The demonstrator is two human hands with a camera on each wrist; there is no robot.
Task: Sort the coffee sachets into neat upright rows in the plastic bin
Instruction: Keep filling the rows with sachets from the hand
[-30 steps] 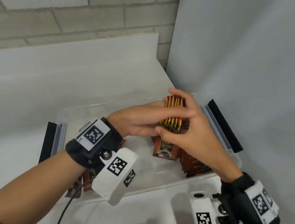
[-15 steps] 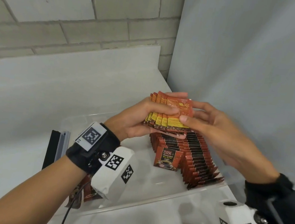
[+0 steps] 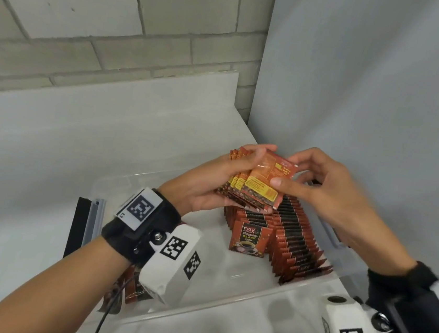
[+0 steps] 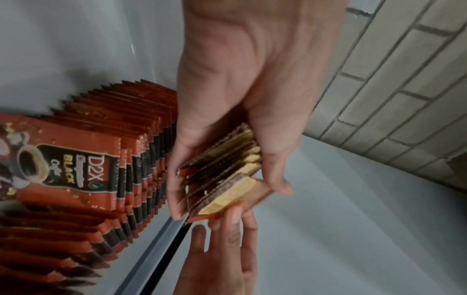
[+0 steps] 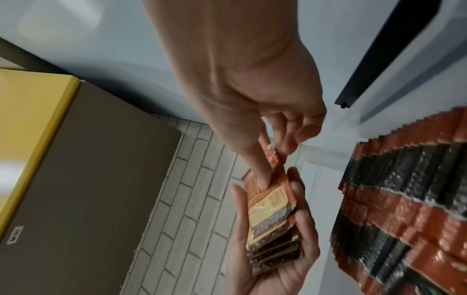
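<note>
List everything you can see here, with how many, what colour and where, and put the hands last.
held sachets: small fanned stack, orange and yellow backs, above the bin
sachet rows: two, red and black, upright at the bin's right end
loose sachets: a few, red, bin's left end, partly hidden
plastic bin: one, clear, on the white table
brick wall: grey, behind
left hand: grips the stack
right hand: its grip pinches the top sachet

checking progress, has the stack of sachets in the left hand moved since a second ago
Yes. The stack was down at the rows in the bin; now the left hand holds it lifted above them, tipped flat, the right hand pinching its top sachet.
</note>
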